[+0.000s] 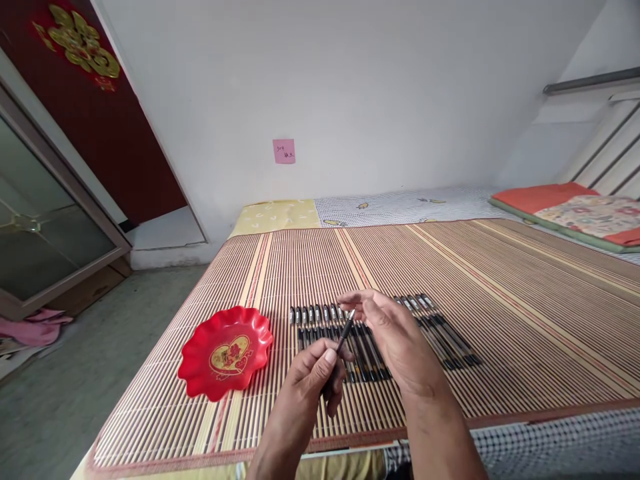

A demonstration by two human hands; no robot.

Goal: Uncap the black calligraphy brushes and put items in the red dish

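Note:
My left hand (315,370) is closed around the lower barrel of a black pen (341,345) that tilts up and to the right. My right hand (393,337) hovers just above and beside it, fingers curled in a pinch at the pen's silver tip. Behind and under both hands, a row of several black pens (440,333) lies side by side on the striped bamboo mat (525,300). A red scalloped plate (225,353) with a gold heart design sits on the mat to the left of my hands, holding nothing.
The mat covers a bed whose near edge (500,420) runs just below my wrists. Folded orange and floral bedding (575,213) lies at the far right. A pink note (284,151) is stuck on the white wall. Grey floor and a glass door (45,227) lie left.

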